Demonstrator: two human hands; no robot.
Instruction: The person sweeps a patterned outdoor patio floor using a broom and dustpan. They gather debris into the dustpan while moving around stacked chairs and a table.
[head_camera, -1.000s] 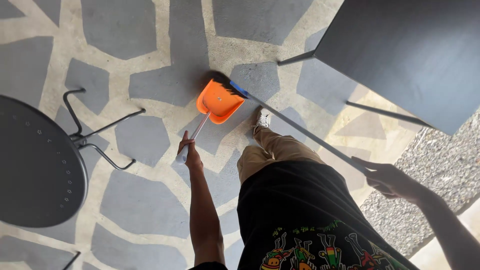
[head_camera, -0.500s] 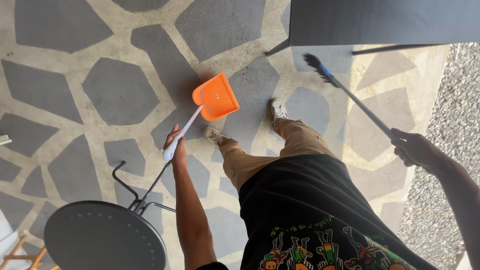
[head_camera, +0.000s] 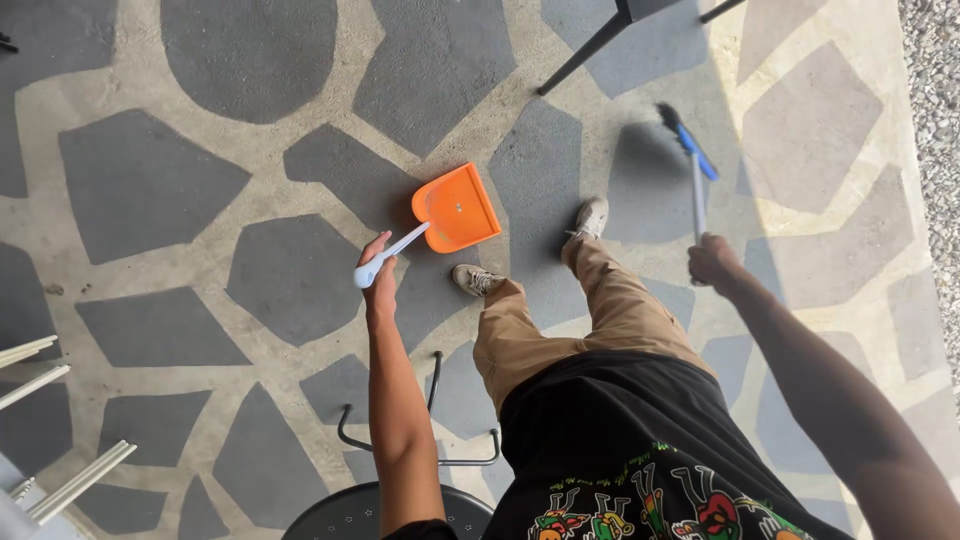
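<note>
My left hand (head_camera: 379, 281) grips the pale handle of an orange dustpan (head_camera: 458, 208), which hangs tilted above the stone-patterned floor. My right hand (head_camera: 713, 261) holds the grey shaft of a broom; its dark bristle head with a blue collar (head_camera: 688, 135) points away from me, lifted off the floor. Both my feet in pale shoes (head_camera: 590, 216) stand between the dustpan and the broom.
A dark table leg (head_camera: 583, 53) slants in at the top. A round black metal chair (head_camera: 340, 518) with bent legs sits just behind me at the bottom. White slats (head_camera: 40, 380) show at the left edge. Gravel (head_camera: 935, 120) borders the paving on the right.
I have stepped back and turned, so the table slid out at the top. The broom swung up close to vertical in my right hand. The dustpan stays held in my left.
</note>
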